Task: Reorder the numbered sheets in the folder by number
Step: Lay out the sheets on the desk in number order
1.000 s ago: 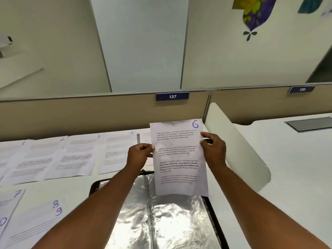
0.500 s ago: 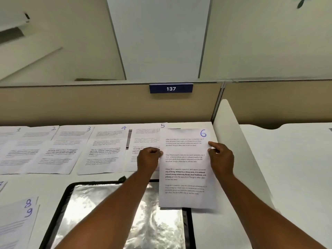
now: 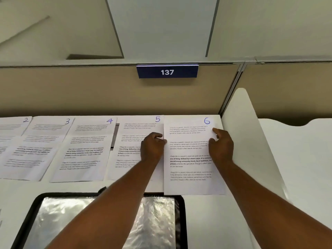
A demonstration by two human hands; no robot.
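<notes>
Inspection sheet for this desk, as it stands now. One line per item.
Surface: white desk, with papers along its back edge.
Job's things: sheet 2, sheet 3, sheet 4 and sheet 5 lie in a row, left to right; sheet 6 is at the right end, beside sheet 5; the folder lies open in front, with a shiny sleeve on top.
Clutter: nothing seen.
Hands: left hand grips sheet 6's left edge; right hand holds its right edge.
Cables: nothing seen.
Surroundings: beige partition with plate 137; white divider panel on the right.
</notes>
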